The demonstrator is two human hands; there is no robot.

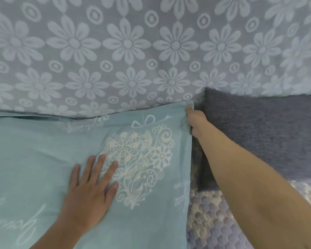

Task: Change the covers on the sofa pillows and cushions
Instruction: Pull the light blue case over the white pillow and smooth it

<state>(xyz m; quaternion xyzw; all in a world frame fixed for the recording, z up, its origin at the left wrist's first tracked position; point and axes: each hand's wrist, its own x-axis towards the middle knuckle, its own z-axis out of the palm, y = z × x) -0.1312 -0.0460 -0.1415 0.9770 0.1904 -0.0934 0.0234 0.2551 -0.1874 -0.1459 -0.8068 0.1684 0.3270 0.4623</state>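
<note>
- Two bare hands work on a pale teal pillow cover [43, 159] printed with a white floral heart [140, 164] and white script lettering.
- The left hand [90, 193] lies flat on the cover, palm down and fingers spread, just beside the heart.
- The right hand [196, 123] reaches to the cover's far right corner and is closed on the fabric edge there, pinching it.
- Behind the cover hangs a grey-blue daisy-patterned sofa cover [151, 47], whose lower edge meets the pillow cover.
- To the right lies a dark grey-blue textured cushion [267, 132], touching the right forearm.
- Below that cushion sits a bubbly lilac quilted fabric [210, 221].
</note>
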